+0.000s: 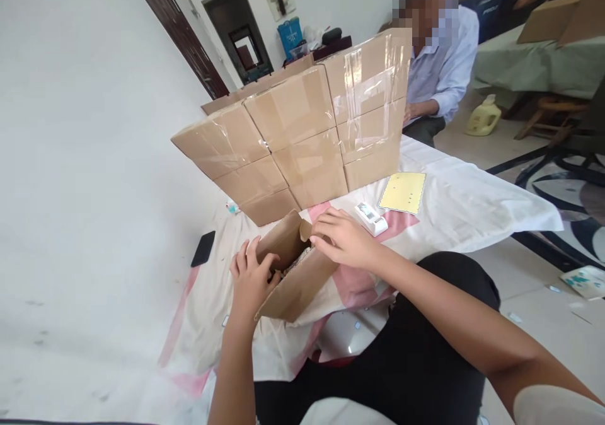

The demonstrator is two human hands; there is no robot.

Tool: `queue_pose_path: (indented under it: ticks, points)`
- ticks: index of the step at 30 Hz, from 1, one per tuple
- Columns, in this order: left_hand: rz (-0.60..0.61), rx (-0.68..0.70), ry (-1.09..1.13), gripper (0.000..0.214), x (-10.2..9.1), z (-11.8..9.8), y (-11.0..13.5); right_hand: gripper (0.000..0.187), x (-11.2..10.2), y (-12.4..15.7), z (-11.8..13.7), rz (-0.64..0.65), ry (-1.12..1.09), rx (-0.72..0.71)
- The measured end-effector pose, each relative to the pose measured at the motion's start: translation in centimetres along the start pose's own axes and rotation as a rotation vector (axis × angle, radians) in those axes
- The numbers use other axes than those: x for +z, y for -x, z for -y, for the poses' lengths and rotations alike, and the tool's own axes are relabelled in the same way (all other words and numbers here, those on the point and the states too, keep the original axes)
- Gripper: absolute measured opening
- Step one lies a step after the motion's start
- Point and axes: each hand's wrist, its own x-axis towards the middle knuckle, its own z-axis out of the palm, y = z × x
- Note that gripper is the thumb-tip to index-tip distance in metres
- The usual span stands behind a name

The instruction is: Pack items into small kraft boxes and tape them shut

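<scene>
A small open cardboard box (302,285) stands on the cloth in front of me, its top flaps up. My left hand (253,273) is curled over the box's left end, thumb and fingertips at the opening and partly hidden inside. My right hand (343,239) grips the far right end, its fingers bent over a small flap (305,230). Inside the box some pale, patterned material shows between the walls, too hidden to name.
A taped cardboard partition (307,141) rises behind the box. On the cloth lie a black phone (203,249), a white device (371,218) and a yellow card (403,192). Another person (449,65) sits beyond the partition. A yellow jug (484,117) stands on the floor.
</scene>
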Motion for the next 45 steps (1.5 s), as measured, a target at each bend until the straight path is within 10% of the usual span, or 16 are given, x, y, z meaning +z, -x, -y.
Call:
queue_pose_path:
  ticks: [9,20,28,30,35,40,45]
  points:
    - [-0.083,0.222,0.263,0.044,-0.8,1.3,2.2,0.035,-1.1,0.4,-0.9,0.457,-0.539,0.24]
    - [-0.347,0.067,0.701,0.048,-0.2,1.1,3.8,0.048,-1.9,0.2,1.4,0.582,-0.111,0.053]
    - [-0.507,-0.015,0.652,0.007,1.1,1.1,3.3,0.045,-2.4,0.0,-0.2,0.557,-0.415,0.176]
    - [-0.562,-0.05,0.559,0.025,1.4,1.0,3.1,0.046,-3.0,0.0,-0.6,0.637,-0.522,0.287]
    - [-0.377,-0.17,0.666,0.058,1.6,1.3,3.3,0.051,-4.2,0.2,-1.3,0.781,-0.574,0.272]
    - [0.096,-0.094,0.908,0.026,0.3,2.5,3.6,0.027,-3.1,0.5,-1.3,0.573,-0.39,0.292]
    - [0.225,-0.154,0.989,0.041,-1.9,2.9,2.9,0.037,-2.0,1.0,-1.1,0.406,-0.032,0.507]
